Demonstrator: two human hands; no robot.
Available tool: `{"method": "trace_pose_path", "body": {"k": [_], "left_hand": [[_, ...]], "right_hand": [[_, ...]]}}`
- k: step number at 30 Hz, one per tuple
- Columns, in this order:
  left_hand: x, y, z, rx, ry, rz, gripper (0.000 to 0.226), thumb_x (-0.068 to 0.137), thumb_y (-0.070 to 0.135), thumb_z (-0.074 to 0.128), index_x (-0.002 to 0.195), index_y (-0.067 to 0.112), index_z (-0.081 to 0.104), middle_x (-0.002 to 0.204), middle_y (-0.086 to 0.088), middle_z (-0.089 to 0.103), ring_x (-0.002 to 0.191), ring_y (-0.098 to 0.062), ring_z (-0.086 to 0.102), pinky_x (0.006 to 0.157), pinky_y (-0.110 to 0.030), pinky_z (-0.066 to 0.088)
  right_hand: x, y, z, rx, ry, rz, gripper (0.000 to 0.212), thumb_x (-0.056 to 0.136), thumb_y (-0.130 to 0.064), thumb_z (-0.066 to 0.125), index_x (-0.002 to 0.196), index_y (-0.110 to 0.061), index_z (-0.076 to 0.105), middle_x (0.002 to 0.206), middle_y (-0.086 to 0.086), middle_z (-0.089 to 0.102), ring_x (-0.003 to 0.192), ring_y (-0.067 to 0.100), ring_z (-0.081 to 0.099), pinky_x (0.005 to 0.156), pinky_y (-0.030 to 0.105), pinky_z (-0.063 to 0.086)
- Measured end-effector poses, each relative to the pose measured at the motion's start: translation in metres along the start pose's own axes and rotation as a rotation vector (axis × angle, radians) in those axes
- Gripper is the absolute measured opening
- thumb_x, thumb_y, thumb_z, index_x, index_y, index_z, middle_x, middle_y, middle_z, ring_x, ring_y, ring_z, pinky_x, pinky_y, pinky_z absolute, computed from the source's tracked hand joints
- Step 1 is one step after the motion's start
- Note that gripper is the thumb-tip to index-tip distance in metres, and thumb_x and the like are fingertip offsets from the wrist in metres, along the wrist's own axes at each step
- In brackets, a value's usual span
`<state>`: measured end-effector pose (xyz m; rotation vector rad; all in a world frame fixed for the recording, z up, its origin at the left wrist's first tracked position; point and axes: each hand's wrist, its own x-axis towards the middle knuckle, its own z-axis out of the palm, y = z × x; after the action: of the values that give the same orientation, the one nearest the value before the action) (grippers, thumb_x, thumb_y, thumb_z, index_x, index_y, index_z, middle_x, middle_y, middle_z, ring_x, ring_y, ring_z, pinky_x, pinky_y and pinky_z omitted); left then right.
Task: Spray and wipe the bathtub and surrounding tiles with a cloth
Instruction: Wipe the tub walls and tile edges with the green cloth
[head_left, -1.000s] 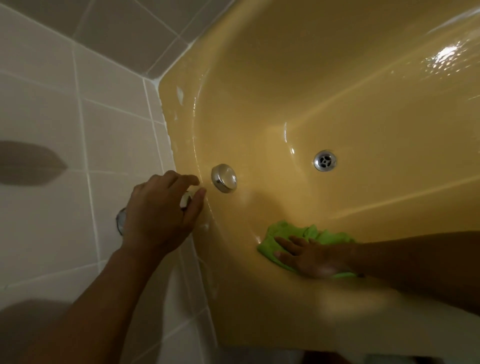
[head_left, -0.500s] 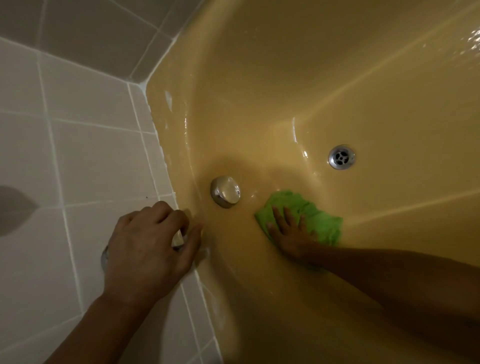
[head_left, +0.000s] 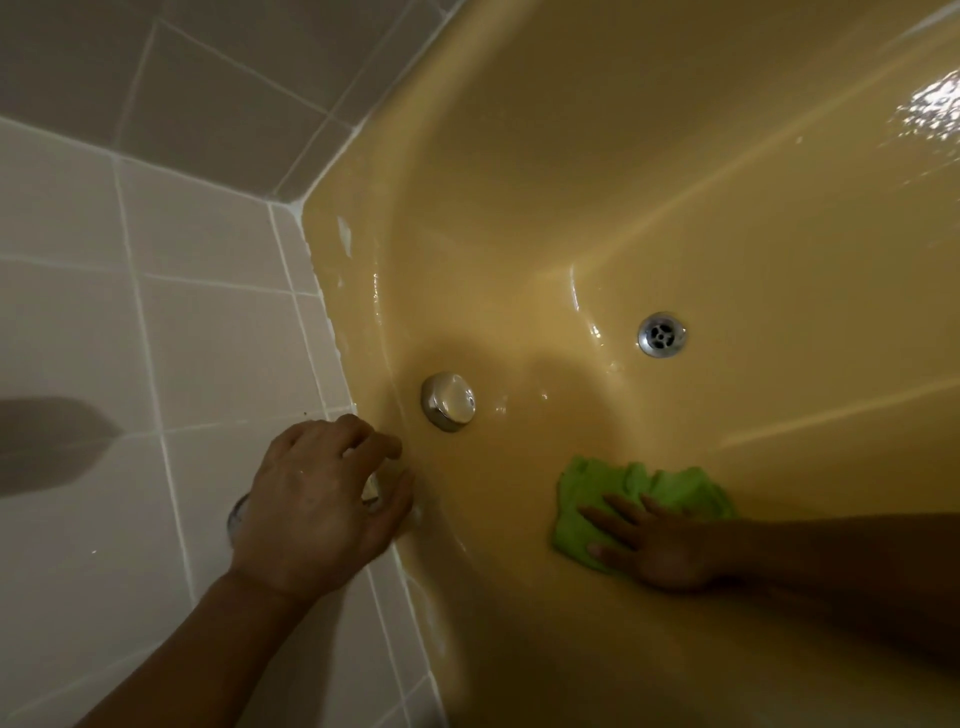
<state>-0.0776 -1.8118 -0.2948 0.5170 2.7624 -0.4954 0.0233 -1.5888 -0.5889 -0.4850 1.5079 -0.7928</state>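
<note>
Right hand (head_left: 660, 551) presses a green cloth (head_left: 587, 488) flat against the inside of the yellow bathtub (head_left: 675, 182).

The right hand's fingers are straight and spread, lying on the crumpled cloth on the tub's near inner wall, below and to the right of the round chrome overflow cap (head_left: 448, 401) and well apart from the drain (head_left: 662, 335) on the tub floor. The left hand (head_left: 317, 509) sits at the tub's left edge, where the rim meets the pale tiles (head_left: 208, 353). Its fingers curl round a chrome fitting (head_left: 238, 515) that is mostly hidden under the palm, and its thumb touches the rim. The tub's surface is glossy with wet streaks along that edge.
</note>
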Motion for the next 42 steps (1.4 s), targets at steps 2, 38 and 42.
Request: {"method": "trace_pose_path", "body": {"k": [2, 38, 42], "left_hand": [[0.0, -0.001, 0.001, 0.004, 0.017, 0.018, 0.034, 0.092, 0.048, 0.058, 0.1, 0.019, 0.075, 0.093, 0.0, 0.065, 0.079, -0.026, 0.061, 0.081, -0.04, 0.046], [0.045, -0.018, -0.005, -0.642, -0.106, -0.593, 0.073, 0.102, 0.044, 0.058, 0.162, 0.037, 0.017, 0.169, 0.009, 0.018, 0.154, -0.017, 0.023, 0.123, -0.045, 0.025], [0.066, -0.045, 0.016, -0.553, -0.29, -0.454, 0.08, 0.103, 0.031, 0.059, 0.163, 0.028, 0.006, 0.167, 0.015, -0.002, 0.154, -0.009, 0.003, 0.127, -0.039, 0.012]], "right_hand": [[0.012, 0.013, -0.006, 0.006, 0.011, 0.081, 0.092, 0.069, -0.091, 0.001, 0.154, -0.056, -0.011, 0.168, -0.008, -0.019, 0.154, 0.037, -0.014, 0.121, 0.063, -0.005], [0.014, -0.187, -0.044, 0.892, 0.869, -0.434, 0.045, 0.108, -0.042, 0.037, 0.154, -0.043, 0.032, 0.163, -0.013, 0.029, 0.148, 0.015, 0.031, 0.119, 0.03, 0.025], [0.038, -0.205, -0.047, 0.701, 0.827, -0.403, 0.052, 0.108, -0.048, 0.03, 0.158, -0.048, 0.014, 0.163, -0.021, -0.018, 0.154, 0.033, -0.015, 0.125, 0.055, 0.002]]}}
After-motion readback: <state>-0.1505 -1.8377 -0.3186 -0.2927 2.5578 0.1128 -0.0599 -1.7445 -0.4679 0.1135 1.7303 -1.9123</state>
